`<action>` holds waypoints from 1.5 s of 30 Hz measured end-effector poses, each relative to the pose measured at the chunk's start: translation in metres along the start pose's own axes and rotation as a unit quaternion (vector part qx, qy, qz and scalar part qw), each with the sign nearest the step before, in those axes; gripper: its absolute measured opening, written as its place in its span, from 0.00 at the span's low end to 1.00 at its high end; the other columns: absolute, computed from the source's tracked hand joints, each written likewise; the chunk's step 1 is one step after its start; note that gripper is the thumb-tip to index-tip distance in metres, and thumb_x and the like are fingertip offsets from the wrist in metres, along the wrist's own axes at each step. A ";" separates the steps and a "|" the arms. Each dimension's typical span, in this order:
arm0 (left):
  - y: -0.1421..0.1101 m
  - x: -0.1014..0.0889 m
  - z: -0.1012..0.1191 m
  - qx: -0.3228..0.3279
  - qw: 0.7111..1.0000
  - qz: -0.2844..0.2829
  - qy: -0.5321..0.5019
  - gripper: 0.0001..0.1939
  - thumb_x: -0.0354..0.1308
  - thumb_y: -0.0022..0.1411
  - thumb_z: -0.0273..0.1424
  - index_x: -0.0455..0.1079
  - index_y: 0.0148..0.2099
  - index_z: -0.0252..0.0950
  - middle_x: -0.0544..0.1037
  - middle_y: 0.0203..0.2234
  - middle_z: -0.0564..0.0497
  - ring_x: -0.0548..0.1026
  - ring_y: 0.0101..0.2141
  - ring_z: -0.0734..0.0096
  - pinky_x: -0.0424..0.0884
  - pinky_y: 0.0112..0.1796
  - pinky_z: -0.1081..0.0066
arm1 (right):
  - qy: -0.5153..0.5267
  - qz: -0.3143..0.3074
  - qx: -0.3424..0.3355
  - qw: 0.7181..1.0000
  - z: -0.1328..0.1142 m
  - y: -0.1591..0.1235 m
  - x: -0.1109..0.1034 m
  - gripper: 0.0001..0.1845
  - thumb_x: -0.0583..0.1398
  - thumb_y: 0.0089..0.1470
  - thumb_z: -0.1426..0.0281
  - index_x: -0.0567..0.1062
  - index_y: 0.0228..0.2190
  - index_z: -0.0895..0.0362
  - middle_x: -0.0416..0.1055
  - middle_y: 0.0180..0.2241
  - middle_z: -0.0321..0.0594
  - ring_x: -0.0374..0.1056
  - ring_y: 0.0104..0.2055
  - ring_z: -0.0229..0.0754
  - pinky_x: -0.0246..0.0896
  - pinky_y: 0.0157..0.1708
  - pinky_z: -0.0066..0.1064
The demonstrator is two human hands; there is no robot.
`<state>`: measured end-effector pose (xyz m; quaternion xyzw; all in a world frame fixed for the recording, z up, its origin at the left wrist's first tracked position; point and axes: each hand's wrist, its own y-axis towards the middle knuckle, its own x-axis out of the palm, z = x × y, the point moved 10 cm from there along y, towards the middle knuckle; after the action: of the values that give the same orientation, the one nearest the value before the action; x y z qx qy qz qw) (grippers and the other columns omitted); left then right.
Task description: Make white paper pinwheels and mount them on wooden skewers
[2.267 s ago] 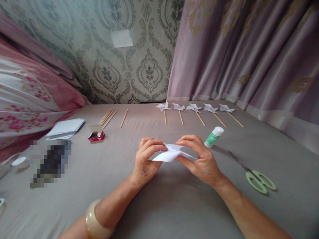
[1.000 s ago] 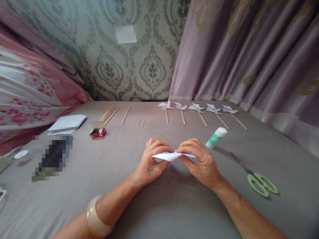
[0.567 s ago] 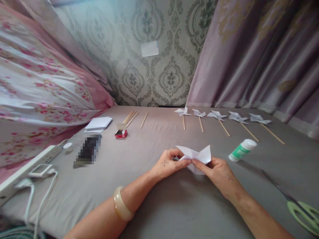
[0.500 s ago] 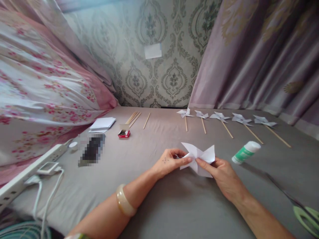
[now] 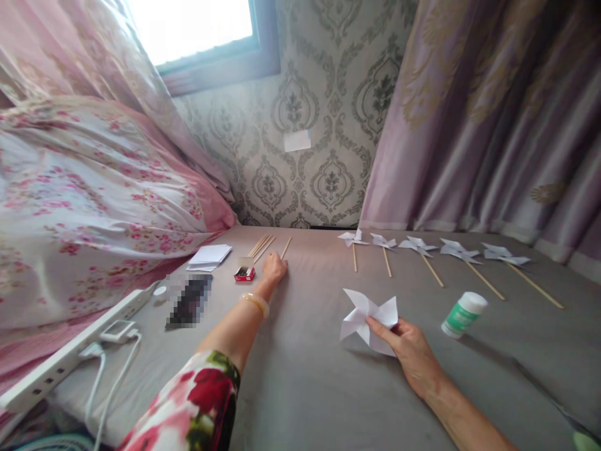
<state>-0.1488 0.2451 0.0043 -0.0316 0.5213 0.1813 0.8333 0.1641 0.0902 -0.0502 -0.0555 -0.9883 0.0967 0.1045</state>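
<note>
A white paper pinwheel point(image 5: 361, 311) is pinched at its centre and right side by my right hand point(image 5: 410, 351), thumb on top. My left hand point(image 5: 275, 268) is stretched far forward, its fingers curled round the near end of a lone wooden stick point(image 5: 287, 246) on the bed-like grey surface; the fingertips are partly hidden. Just left of that hand stand a small open red box point(image 5: 245, 274) of dark pins or tacks and several more wooden sticks point(image 5: 261, 246). A green-and-white glue stick point(image 5: 464, 314) stands to the right of my right hand.
Finished pinwheels on sticks point(image 5: 419, 247) lie in a row at the back right. On the left are stacked white paper point(image 5: 209, 257), a blurred-out phone point(image 5: 190, 302) and a power strip point(image 5: 70, 357) with cables. Scissors point(image 5: 544, 391) lie at the right.
My left hand has let go of the paper pinwheel and moved forward and left to the lone stick. My right hand still holds the pinwheel. The view has tilted up, showing the window.
</note>
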 end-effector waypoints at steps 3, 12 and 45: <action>0.003 0.000 0.002 -0.009 0.999 -0.016 0.032 0.12 0.50 0.59 0.28 0.70 0.44 0.31 0.75 0.46 0.35 0.72 0.49 0.57 0.67 0.44 0.67 | 0.003 -0.013 -0.011 1.000 -0.001 0.000 0.001 0.24 0.72 0.31 0.58 0.81 0.30 0.61 0.80 0.30 0.43 0.74 0.29 0.44 0.67 0.31 0.31; -0.070 -0.010 -0.009 0.049 0.975 -0.214 0.047 0.09 0.55 0.48 0.32 0.71 0.23 0.32 0.72 0.16 0.49 0.71 0.20 0.70 0.62 0.23 0.74 | 0.050 -0.015 -0.011 0.999 0.001 0.003 -0.001 0.21 0.73 0.31 0.60 0.80 0.28 0.61 0.79 0.28 0.42 0.73 0.27 0.43 0.67 0.28 0.31; -0.167 -0.007 0.162 0.213 0.819 -0.234 -0.478 0.16 0.64 0.50 0.41 0.68 0.31 0.32 0.72 0.20 0.53 0.69 0.20 0.78 0.66 0.21 0.77 | 0.154 -0.064 -0.143 0.976 -0.072 -0.009 -0.015 0.18 0.72 0.32 0.57 0.76 0.26 0.52 0.75 0.27 0.33 0.70 0.33 0.40 0.65 0.38 0.34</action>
<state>0.0435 0.1264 0.0611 0.1159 0.0600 -0.1426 0.9811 0.1938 0.0923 0.0174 -0.0209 -0.9655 -0.0622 0.2522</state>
